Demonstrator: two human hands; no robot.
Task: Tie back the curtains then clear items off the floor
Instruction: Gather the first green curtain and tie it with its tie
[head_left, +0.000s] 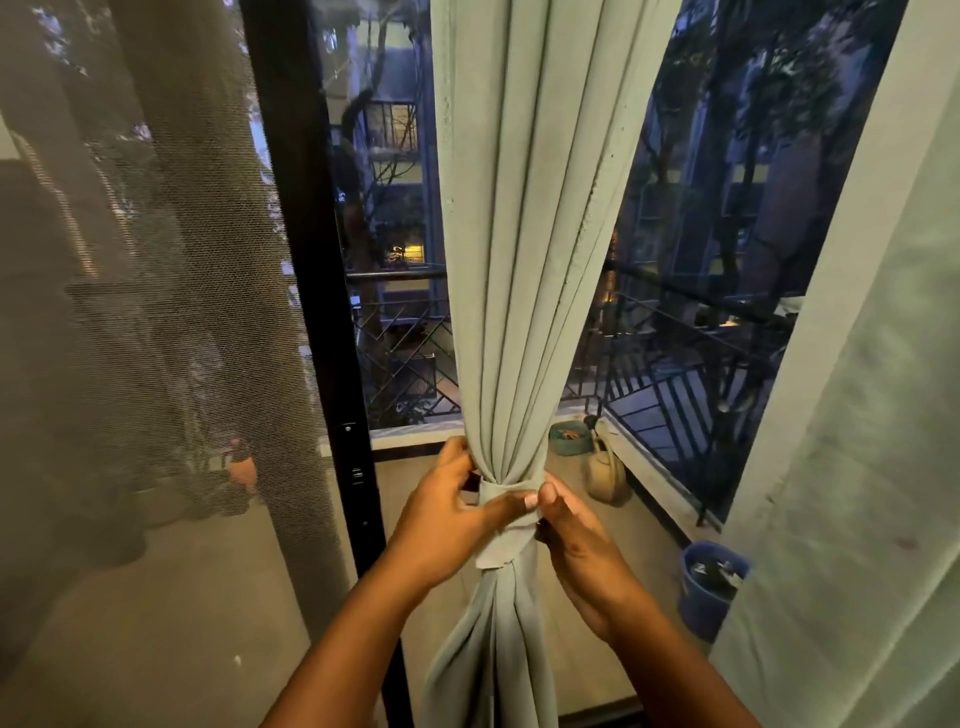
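Both hands, the left hand (451, 512) and right hand (574, 543), pinch the tie band (506, 519) round the gathered curtain (519, 312), which probably next needs tightening.

Pale green curtain (524, 270), gathered into a narrow bundle at mid-height and wrapped by a matching fabric tie-back (506, 525); left hand (447, 514) and right hand (576, 540) both grip the tie-back, thumbs meeting at its front, the left fingers curled round behind the bundle. Second pale green curtain panel (857, 467) hangs at right; mesh screen (156, 312) with black frame (322, 312) at left. Beyond the glass: balcony railing (675, 384), blue bucket (709, 587), beige watering can (605, 470), green dish (571, 437) on the balcony floor.
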